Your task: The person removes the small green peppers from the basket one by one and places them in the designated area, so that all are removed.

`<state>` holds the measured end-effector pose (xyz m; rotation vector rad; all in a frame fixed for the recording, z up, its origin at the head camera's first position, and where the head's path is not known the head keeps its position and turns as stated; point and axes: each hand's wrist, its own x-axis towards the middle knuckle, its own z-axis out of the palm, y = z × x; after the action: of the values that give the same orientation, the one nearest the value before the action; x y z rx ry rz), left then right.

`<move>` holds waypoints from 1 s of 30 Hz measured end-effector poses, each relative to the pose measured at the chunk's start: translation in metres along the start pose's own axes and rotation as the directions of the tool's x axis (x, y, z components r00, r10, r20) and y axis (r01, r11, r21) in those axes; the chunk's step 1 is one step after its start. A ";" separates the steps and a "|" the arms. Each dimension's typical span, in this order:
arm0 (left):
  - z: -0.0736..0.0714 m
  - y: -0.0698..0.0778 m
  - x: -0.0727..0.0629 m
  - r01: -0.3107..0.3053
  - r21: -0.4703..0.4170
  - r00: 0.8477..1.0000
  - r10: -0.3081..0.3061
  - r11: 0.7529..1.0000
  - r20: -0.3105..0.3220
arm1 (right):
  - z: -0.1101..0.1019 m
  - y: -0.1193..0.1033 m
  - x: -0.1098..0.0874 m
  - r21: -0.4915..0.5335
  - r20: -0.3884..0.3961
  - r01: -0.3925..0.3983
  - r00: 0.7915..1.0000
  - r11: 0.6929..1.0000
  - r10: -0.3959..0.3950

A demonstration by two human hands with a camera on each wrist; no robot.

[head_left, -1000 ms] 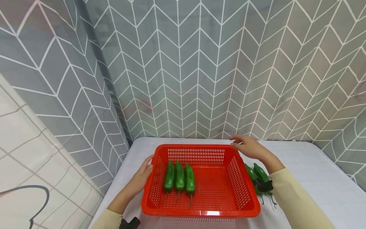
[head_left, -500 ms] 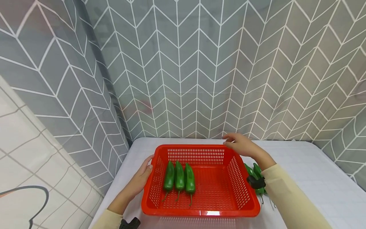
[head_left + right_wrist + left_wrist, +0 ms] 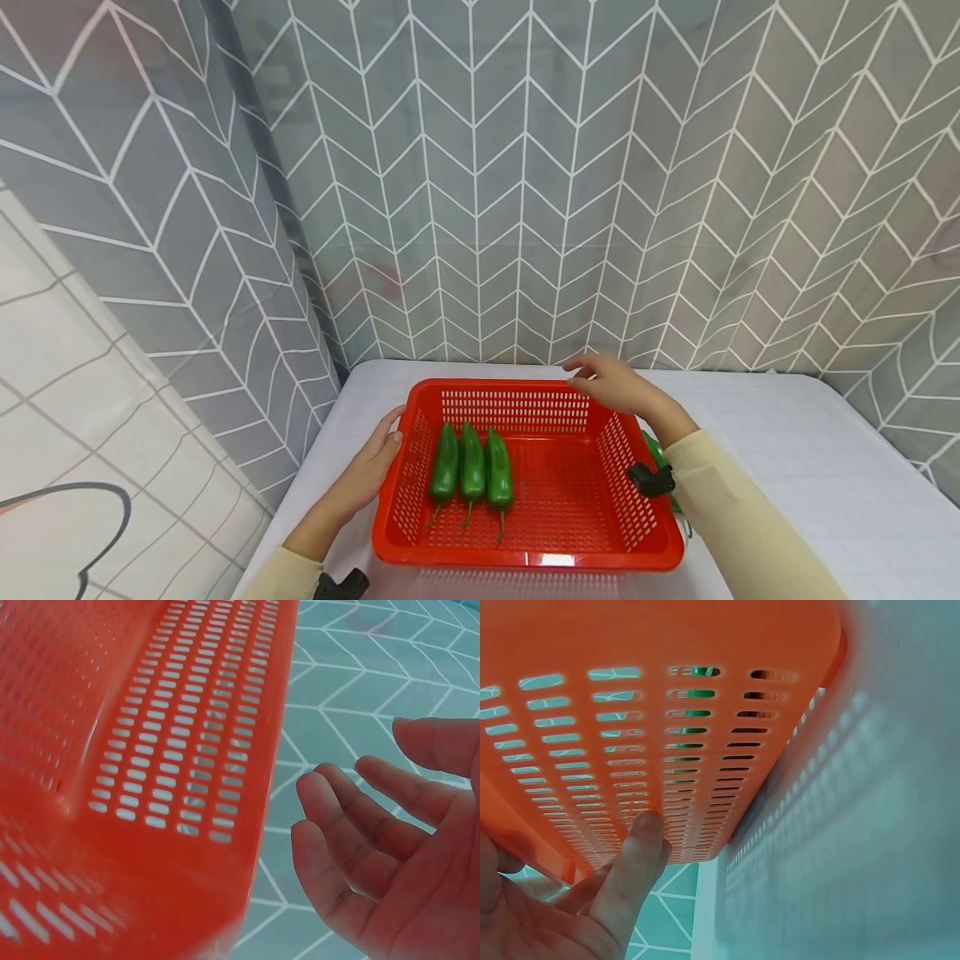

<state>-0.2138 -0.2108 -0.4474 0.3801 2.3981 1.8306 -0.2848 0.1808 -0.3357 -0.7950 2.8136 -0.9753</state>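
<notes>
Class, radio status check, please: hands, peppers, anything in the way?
Left hand against red basket's left side; right hand holding nothing, near far right corner. Three green peppers inside. Right arm partly hiding pepper outside.

Left hand point(image 3: 367, 462): ours, fingers point(image 3: 386, 423) pointing forward, nearly straight.
Right hand point(image 3: 615, 387): ours, fingers point(image 3: 322, 806) loosely bent, thumb point(image 3: 439, 745) held apart.
Left forearm point(image 3: 318, 525): extended forward, angled slightly inward.
Right forearm point(image 3: 731, 496): extended forward, slanted towards our left.

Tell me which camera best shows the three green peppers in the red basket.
The head view: all three green peppers show whole inside the red basket. The left wrist view catches only bits of green through the basket; the right wrist view shows none.
</notes>
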 end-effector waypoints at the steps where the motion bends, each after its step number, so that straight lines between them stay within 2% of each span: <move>1: 0.000 0.000 0.000 0.001 -0.001 1.000 -0.001 1.000 -0.001 | 0.002 -0.001 0.002 0.005 0.004 -0.003 1.000 1.000 0.003; 9: 0.000 0.000 -0.001 0.011 -0.007 1.000 -0.011 1.000 -0.021 | 0.015 -0.006 0.016 0.001 0.026 0.038 0.999 0.999 -0.038; 17: 0.000 0.001 -0.003 0.011 -0.012 1.000 -0.011 1.000 0.004 | 0.027 -0.009 0.023 0.001 0.068 0.012 0.998 1.000 -0.012; 25: 0.000 0.001 -0.003 0.013 -0.005 1.000 -0.013 1.000 -0.002 | 0.037 -0.011 0.029 -0.029 0.072 0.028 0.997 0.999 -0.026; 30: -0.001 0.002 -0.001 0.015 -0.005 1.000 -0.015 1.000 0.002 | 0.043 -0.014 0.034 -0.029 0.101 0.041 0.994 0.999 -0.038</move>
<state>-0.2127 -0.2120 -0.4453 0.3617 2.3884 1.8285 -0.2987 0.1304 -0.3580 -0.8802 2.7439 -0.8728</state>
